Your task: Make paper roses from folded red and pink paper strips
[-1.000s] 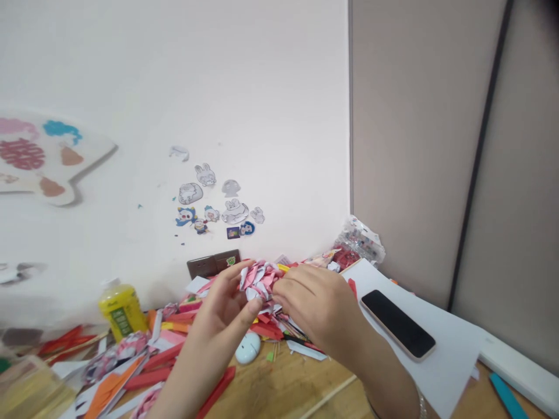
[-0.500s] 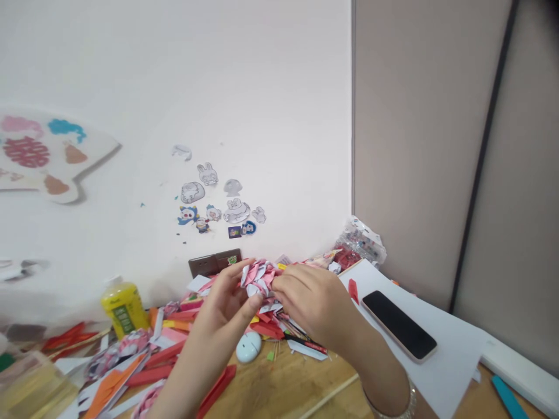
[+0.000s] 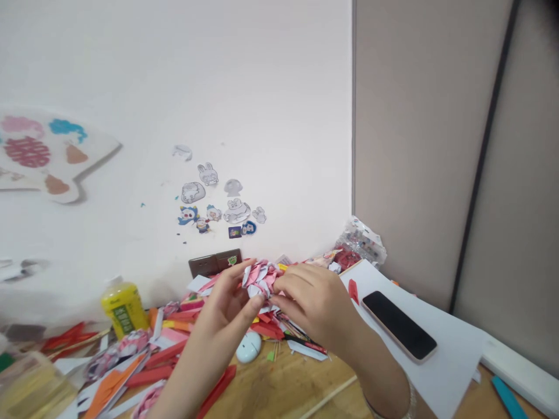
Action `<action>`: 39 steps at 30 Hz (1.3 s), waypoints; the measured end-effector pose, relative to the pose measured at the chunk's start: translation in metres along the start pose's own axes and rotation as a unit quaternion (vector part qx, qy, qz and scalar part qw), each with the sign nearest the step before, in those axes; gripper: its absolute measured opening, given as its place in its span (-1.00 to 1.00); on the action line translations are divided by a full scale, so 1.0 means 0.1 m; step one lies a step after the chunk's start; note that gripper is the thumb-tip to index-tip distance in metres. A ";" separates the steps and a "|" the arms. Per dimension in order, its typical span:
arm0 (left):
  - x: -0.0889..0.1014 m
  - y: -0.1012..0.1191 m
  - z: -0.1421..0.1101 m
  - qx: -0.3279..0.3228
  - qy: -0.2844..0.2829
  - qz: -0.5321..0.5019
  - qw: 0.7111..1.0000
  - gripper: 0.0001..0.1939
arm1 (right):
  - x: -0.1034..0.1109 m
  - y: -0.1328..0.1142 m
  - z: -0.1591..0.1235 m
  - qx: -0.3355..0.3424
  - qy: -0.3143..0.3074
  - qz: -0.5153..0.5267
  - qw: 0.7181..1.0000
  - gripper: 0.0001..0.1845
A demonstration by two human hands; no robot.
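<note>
"Two hands busy?"
"Both — left hand point(image 3: 222, 311) cradling my pink-and-white folded paper point(image 3: 261, 279) over the table point(image 3: 271, 391), right hand point(image 3: 318, 298) pinching its edge."
"Step?"
"Adjusting folds, I judge — next calls for steady support."

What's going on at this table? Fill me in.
A person's left hand holds a pink-and-white folded-paper piece above the table, while the right hand has its fingers at the piece's right side. Colored paper strips lie heaped around. A phone rests on a white sheet to the right.
</note>
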State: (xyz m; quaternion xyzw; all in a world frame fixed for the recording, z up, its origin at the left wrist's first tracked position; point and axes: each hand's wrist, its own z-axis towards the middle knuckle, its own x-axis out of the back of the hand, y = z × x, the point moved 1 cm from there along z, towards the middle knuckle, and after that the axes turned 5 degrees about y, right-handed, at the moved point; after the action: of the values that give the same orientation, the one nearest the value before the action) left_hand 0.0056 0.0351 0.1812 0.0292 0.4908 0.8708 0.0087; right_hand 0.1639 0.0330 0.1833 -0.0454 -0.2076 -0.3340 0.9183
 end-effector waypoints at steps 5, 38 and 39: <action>0.01 0.00 0.00 -0.001 -0.015 -0.014 1.000 -0.61 | 0.04 0.00 0.00 -0.006 0.000 0.036 0.999 -0.78; 0.01 0.04 -0.03 0.022 0.005 -0.014 1.000 -0.65 | -0.01 0.01 -0.01 -0.003 0.009 0.035 0.999 -0.70; 0.01 0.05 -0.02 0.024 0.003 -0.013 1.000 -0.65 | 0.00 0.01 -0.01 -0.003 0.002 0.042 0.999 -0.70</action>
State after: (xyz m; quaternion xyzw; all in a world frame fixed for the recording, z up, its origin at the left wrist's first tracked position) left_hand 0.0047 0.0307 0.1840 0.0203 0.5123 0.8584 0.0178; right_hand 0.1652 0.0336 0.1824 -0.0565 -0.2025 -0.2963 0.9317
